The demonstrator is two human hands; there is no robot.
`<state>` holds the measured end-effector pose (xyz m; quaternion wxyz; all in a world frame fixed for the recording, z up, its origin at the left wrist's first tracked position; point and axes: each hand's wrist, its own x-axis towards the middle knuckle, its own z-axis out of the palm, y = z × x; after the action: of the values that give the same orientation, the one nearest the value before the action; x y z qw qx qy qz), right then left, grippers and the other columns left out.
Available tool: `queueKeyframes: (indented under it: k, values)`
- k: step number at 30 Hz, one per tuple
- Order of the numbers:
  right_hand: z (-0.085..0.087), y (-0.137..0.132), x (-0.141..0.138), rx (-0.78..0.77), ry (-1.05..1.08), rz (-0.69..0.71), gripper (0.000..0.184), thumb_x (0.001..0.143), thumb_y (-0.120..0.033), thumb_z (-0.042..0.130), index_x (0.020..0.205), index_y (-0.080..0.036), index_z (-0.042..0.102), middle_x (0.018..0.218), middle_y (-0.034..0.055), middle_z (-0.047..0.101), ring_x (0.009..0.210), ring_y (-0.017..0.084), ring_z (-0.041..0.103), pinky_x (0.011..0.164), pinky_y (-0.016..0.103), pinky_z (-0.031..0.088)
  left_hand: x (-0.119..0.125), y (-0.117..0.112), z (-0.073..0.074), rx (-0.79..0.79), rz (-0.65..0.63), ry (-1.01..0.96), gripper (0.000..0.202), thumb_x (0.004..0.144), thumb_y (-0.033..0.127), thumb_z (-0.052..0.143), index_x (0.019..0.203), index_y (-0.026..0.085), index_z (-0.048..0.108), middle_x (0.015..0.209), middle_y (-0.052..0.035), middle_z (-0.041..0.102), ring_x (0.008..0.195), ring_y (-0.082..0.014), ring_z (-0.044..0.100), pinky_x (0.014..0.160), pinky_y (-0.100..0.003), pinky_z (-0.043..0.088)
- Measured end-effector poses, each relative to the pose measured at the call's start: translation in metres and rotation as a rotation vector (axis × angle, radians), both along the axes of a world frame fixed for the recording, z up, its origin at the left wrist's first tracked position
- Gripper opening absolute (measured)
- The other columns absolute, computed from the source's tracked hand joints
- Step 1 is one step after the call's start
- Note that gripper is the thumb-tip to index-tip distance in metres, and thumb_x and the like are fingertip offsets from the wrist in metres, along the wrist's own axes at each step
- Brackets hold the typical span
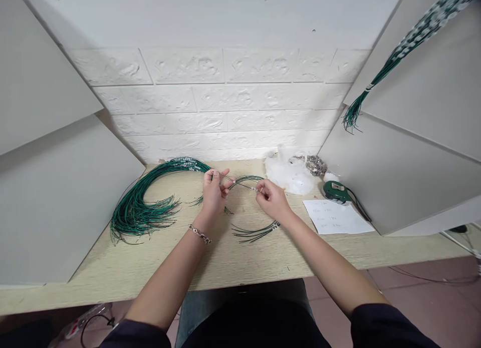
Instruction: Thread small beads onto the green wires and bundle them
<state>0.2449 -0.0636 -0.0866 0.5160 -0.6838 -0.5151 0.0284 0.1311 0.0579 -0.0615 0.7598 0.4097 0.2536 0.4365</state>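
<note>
My left hand (213, 190) and my right hand (271, 199) are raised a little above the wooden table (158, 268), fingers pinched. Between them runs one thin green wire (240, 183), held taut, with a small metal piece near my right fingertips. A large curved bundle of green wires (145, 200) lies on the table to the left of my left hand. A smaller curved group of green wires (255, 232) lies under and below my right hand. A bracelet sits on my left wrist.
A white plastic bag (291, 175) with small metal parts (315, 164) lies at the back right. Beside it sit a green tape measure (335, 192) and a written paper sheet (336, 217). Another green wire bundle (379, 75) hangs at upper right. White panels flank the table.
</note>
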Motion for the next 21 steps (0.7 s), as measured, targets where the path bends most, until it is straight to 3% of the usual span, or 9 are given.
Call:
queueKeyframes:
  k: [3,9,16,21]
  values:
    - [0.0015,0.0014,-0.0017,0.013,0.075,-0.044,0.011,0.068,-0.019,0.046,0.078,-0.018,0.051,0.058,-0.0039,0.046,0.047,0.008,0.039,0.047,0.021,0.030,-0.0004,-0.0024,0.0011,0.001,-0.035,0.034,0.026,0.077,0.041,0.054,0.084,0.024,0.036,0.095,-0.0037,0.063,0.054,-0.0103,0.062,0.030,-0.010,0.028]
    - [0.0073,0.0003,-0.0023,0.000,0.156,-0.105,0.011,0.071,-0.028,0.051,0.073,-0.018,0.049,0.057,-0.0039,0.047,0.046,0.008,0.039,0.046,0.021,0.029,-0.0018,0.0003,0.0010,-0.023,-0.044,-0.024,0.031,0.074,0.041,0.059,0.083,0.023,0.036,0.091,-0.0038,0.064,0.062,-0.0117,0.063,0.038,-0.012,0.039]
    - [0.0046,-0.0005,0.0001,-0.053,-0.031,-0.019,0.012,0.076,-0.029,0.048,0.072,-0.018,0.052,0.054,-0.0036,0.042,0.050,0.009,0.038,0.049,0.021,0.029,-0.0014,0.0017,-0.0014,-0.037,-0.008,0.014,0.026,0.075,0.038,0.058,0.083,0.024,0.038,0.096,-0.0033,0.063,0.063,-0.0126,0.063,0.039,-0.015,0.040]
    - [0.0048,-0.0017,0.0003,-0.074,-0.108,0.007,0.016,0.078,-0.031,0.048,0.073,-0.018,0.055,0.051,-0.0038,0.040,0.049,0.010,0.036,0.049,0.022,0.028,0.0001,0.0054,-0.0063,-0.041,0.060,-0.009,0.020,0.074,0.033,0.060,0.079,0.022,0.044,0.087,0.0011,0.061,0.063,-0.0087,0.060,0.046,-0.016,0.042]
